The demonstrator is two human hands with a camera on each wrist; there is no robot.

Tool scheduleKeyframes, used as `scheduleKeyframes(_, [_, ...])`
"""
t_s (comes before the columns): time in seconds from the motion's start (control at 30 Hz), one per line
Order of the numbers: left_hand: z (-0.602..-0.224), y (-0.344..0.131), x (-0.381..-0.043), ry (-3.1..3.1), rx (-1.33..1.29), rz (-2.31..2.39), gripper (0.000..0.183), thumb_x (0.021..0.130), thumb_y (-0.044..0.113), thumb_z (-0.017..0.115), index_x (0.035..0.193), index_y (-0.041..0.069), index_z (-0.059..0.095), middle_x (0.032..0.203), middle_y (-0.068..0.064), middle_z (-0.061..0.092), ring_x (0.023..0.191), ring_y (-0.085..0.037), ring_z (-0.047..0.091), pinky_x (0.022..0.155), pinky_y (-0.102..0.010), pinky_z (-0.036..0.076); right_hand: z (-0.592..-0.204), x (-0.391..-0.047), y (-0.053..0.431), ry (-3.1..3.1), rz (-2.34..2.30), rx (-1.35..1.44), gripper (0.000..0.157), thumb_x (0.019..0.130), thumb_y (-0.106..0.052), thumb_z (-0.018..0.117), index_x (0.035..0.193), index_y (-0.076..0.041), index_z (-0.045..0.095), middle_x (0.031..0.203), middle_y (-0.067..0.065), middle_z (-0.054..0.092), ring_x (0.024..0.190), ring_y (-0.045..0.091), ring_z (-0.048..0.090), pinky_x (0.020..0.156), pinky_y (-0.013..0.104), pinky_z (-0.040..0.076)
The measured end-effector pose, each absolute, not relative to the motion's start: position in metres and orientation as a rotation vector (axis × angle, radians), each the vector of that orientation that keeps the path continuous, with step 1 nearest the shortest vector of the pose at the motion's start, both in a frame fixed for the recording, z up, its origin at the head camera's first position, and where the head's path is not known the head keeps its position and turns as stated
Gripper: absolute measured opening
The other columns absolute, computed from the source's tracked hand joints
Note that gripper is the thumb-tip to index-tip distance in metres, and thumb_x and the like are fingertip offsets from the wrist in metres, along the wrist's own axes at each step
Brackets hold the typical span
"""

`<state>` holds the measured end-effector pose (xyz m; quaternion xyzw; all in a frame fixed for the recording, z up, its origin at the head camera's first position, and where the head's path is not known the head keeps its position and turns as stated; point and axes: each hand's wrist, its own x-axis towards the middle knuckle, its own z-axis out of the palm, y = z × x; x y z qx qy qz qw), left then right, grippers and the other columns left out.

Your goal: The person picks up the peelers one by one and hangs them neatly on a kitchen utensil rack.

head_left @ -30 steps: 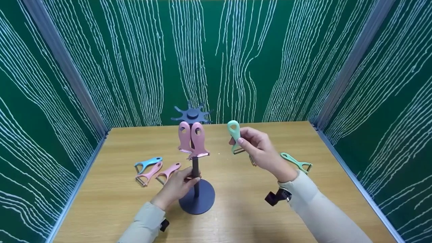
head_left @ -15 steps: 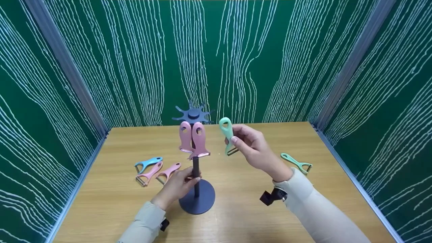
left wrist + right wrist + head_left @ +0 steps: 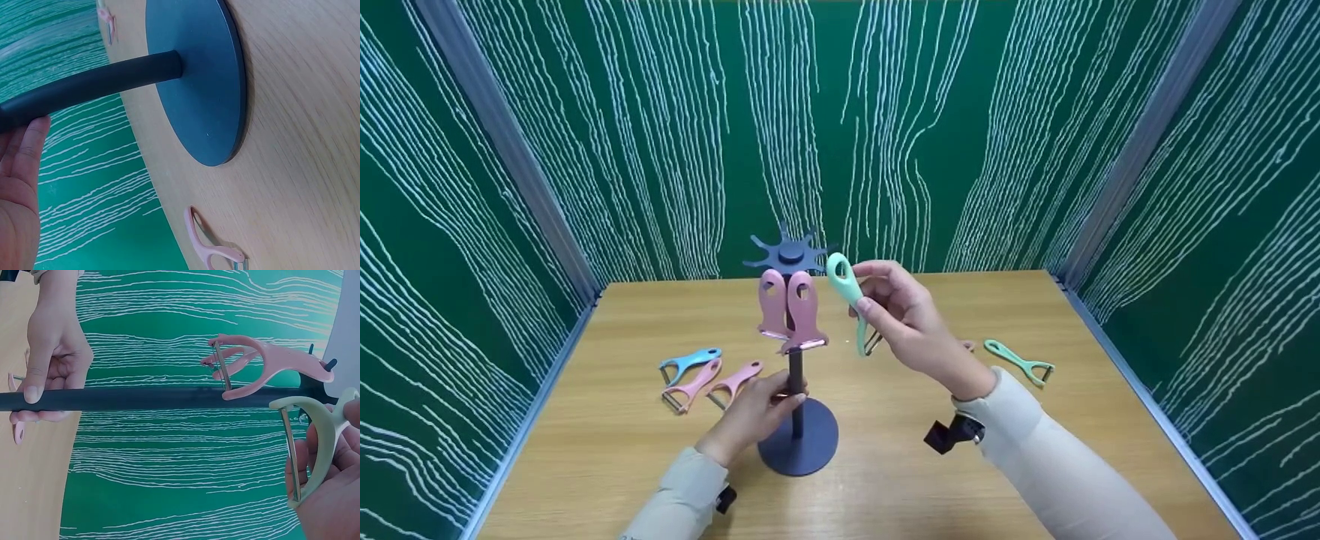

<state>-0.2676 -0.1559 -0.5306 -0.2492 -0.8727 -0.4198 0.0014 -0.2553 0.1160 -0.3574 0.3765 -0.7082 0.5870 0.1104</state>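
Observation:
A dark stand point(image 3: 797, 450) with a round base, a post and a star-shaped top of several hooks point(image 3: 789, 253) stands on the table. Two pink peelers point(image 3: 804, 311) hang side by side from its near hooks, blades down. My left hand point(image 3: 754, 416) grips the post below them, thumb and fingers around it in the right wrist view. In my right hand point(image 3: 911, 319) a green peeler point(image 3: 844, 281) is pinched between thumb and fingers, tilted, its holed handle end up. That end is close to the right-hand hooks; whether it touches one I cannot tell.
Left of the stand lie a blue peeler point(image 3: 690, 363) and two pink peelers point(image 3: 691, 388). Right of my right hand lies another green peeler point(image 3: 1020, 361), with a pinkish handle end point(image 3: 967, 345) partly hidden by the wrist. Green walls enclose the wooden table point(image 3: 885, 465).
My right hand has moved left with the green peeler, bringing it close to the stand's hooks and tilting it. The left hand still grips the post.

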Motion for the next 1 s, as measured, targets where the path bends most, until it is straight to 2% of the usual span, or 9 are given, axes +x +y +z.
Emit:
scheduleKeyframes(0.13, [-0.532,-0.156,-0.268,-2.738,-0.779,-1.315,0.018,0.112,0.023,0.062,0.122,0.011,0.072,0.126,-0.015,0.079,0.115,-0.03,0.078,0.1,-0.052,0.064,-0.358,-0.257,0.111,-2.078,1.723,1.101,0.031,0.107,0.006,0.056,0.138,0.011,0.054,0.102,0.021,0.067,0.091,0.013,0.065,0.072,0.022,0.055])
scheduleKeyframes(0.27, [-0.533,-0.156,-0.268,-2.697,-0.82,-1.301,0.015,0.112,0.02,0.064,0.118,0.009,0.071,0.121,-0.014,0.08,0.111,-0.03,0.078,0.098,-0.05,0.065,-0.362,-0.259,0.107,-2.053,1.724,1.119,0.03,0.106,0.007,0.057,0.136,0.012,0.057,0.109,0.022,0.068,0.096,0.017,0.065,0.081,0.022,0.058])
scheduleKeyframes(0.43, [-0.533,-0.156,-0.267,-2.645,-0.866,-1.312,0.014,0.111,0.018,0.065,0.116,0.007,0.071,0.116,-0.013,0.08,0.106,-0.029,0.079,0.096,-0.049,0.066,-0.366,-0.26,0.103,-2.033,1.723,1.141,0.029,0.106,0.008,0.057,0.135,0.013,0.058,0.114,0.027,0.068,0.099,0.016,0.065,0.08,0.02,0.056])
scheduleKeyframes(0.57, [-0.533,-0.156,-0.267,-2.657,-0.857,-1.323,0.017,0.111,0.019,0.064,0.118,0.005,0.071,0.117,-0.013,0.08,0.108,-0.028,0.078,0.097,-0.049,0.066,-0.369,-0.262,0.102,-2.06,1.734,1.121,0.03,0.106,0.007,0.059,0.135,0.012,0.058,0.114,0.026,0.066,0.098,0.014,0.063,0.08,0.02,0.055])
scheduleKeyframes(0.77, [-0.532,-0.156,-0.267,-2.663,-0.846,-1.342,0.016,0.111,0.018,0.064,0.119,0.007,0.071,0.119,-0.013,0.08,0.109,-0.028,0.078,0.098,-0.049,0.065,-0.37,-0.265,0.1,-2.085,1.729,1.133,0.031,0.106,0.006,0.059,0.137,0.013,0.057,0.115,0.026,0.066,0.097,0.013,0.062,0.084,0.02,0.058])
scheduleKeyframes(1.0, [-0.532,-0.156,-0.267,-2.675,-0.831,-1.36,0.016,0.111,0.018,0.063,0.119,0.006,0.071,0.118,-0.013,0.08,0.108,-0.027,0.078,0.098,-0.05,0.065,-0.37,-0.268,0.104,-2.078,1.731,1.157,0.036,0.105,0.008,0.061,0.14,0.014,0.057,0.119,0.03,0.068,0.105,0.013,0.068,0.091,0.021,0.061])
